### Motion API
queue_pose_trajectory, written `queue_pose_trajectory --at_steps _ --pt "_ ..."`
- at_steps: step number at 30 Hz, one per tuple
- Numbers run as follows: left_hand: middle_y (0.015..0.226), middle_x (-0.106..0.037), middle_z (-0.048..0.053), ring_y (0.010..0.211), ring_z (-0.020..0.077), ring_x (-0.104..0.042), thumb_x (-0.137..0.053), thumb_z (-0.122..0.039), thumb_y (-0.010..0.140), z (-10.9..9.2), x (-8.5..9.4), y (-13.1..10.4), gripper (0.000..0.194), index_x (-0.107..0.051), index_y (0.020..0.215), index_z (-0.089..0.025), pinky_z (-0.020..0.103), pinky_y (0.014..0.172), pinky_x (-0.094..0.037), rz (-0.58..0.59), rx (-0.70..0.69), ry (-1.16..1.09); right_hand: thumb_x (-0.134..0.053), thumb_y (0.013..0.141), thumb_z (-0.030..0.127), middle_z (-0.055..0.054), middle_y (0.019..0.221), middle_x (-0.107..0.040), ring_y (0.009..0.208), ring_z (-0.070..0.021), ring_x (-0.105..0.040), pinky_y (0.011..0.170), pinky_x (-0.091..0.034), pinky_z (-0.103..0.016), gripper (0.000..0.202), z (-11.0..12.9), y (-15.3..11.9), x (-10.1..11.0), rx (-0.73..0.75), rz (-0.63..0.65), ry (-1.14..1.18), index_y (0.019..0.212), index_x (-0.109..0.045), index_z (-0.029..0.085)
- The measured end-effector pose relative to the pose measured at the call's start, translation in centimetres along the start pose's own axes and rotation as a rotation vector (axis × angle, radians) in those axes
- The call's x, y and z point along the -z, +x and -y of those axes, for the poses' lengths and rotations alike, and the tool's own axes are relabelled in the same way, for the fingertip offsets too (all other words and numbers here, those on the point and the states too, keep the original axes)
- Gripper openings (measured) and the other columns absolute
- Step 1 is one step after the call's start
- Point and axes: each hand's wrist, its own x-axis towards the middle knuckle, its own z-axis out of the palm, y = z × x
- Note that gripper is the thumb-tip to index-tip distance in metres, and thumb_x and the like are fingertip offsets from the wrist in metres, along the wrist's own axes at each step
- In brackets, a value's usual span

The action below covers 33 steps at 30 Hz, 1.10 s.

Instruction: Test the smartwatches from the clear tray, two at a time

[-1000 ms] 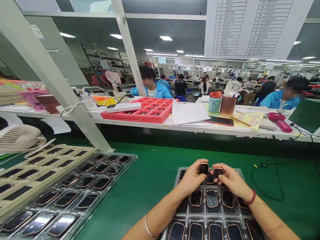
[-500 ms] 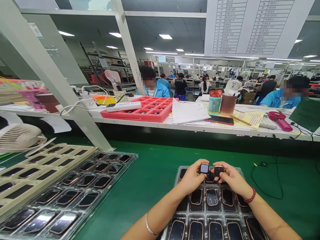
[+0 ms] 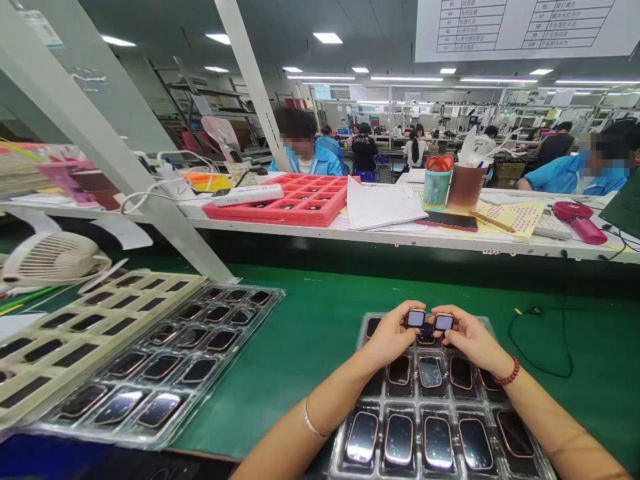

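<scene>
My left hand [image 3: 395, 335] grips a smartwatch body [image 3: 415, 319] without a strap, its screen lit pale. Close beside it, my right hand [image 3: 467, 337] pinches a second smartwatch body [image 3: 444, 323], also with a pale lit screen. Both are raised over the far end of a clear plastic tray [image 3: 379, 397]. Rows of dark-screened watch bodies with gold-coloured rims lie in that tray, among them one watch [image 3: 431, 372] in the middle. My hands and forearms cover part of the far rows.
At left lie another clear tray [image 3: 207, 380] of watches and a cream foam tray [image 3: 107, 320] with dark pieces. A white fan [image 3: 53, 259] stands behind them. The shelf [image 3: 300, 235] ahead carries a red foam tray [image 3: 280, 215], papers and cups. A black cable [image 3: 543, 360] lies at right.
The screen of the watch in my right hand has gone from dark to lit. The camera view has tilted down slightly. Both hands stay above the tray.
</scene>
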Motion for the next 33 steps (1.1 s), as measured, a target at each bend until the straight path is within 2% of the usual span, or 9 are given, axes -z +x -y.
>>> queue_pose_trajectory --at_steps 5,21,26,33 --pt "0.097 -0.061 0.005 0.082 0.0141 -0.056 -0.046 -0.003 0.066 -0.3 0.1 -0.1 0.044 -0.053 0.107 -0.018 0.025 0.071 -0.044 -0.018 0.009 -0.003 -0.053 0.080 0.020 -0.007 0.101 -0.062 0.075 -0.0160 -0.062 0.060 -0.050 -0.028 0.031 0.3 -0.1 -0.1 -0.003 0.001 -0.002 0.111 -0.052 0.021" --pt "0.091 -0.060 0.005 0.078 0.0137 -0.057 -0.049 -0.006 0.069 -1.1 -0.1 -0.4 0.044 -0.051 0.111 -0.018 0.026 0.070 -0.046 -0.006 0.033 -0.088 -0.052 0.081 0.022 -0.007 0.099 -0.063 0.072 -0.0148 -0.062 0.057 -0.049 -0.026 0.029 0.4 -0.2 -0.2 -0.007 0.019 -0.027 0.110 -0.051 0.020" --pt "0.083 -0.061 0.003 0.069 0.0114 -0.055 -0.051 -0.009 0.070 -1.1 -0.1 -0.4 0.034 -0.054 0.103 -0.016 0.024 0.066 -0.045 -0.011 0.042 -0.081 -0.051 0.081 0.021 -0.007 0.099 -0.064 0.072 -0.0151 -0.063 0.057 -0.049 -0.026 0.027 0.6 -0.2 -0.3 -0.013 0.019 -0.045 0.108 -0.053 0.020" --pt "0.078 -0.059 0.003 0.066 0.0115 -0.053 -0.055 -0.025 0.075 -1.5 0.0 -0.3 0.017 -0.056 0.088 -0.014 0.023 0.059 -0.045 0.007 0.020 -0.103 -0.051 0.082 0.025 -0.006 0.094 -0.065 0.069 -0.0144 -0.063 0.053 -0.048 -0.024 0.022 0.4 0.1 -0.3 -0.003 0.008 0.006 0.103 -0.055 0.019"
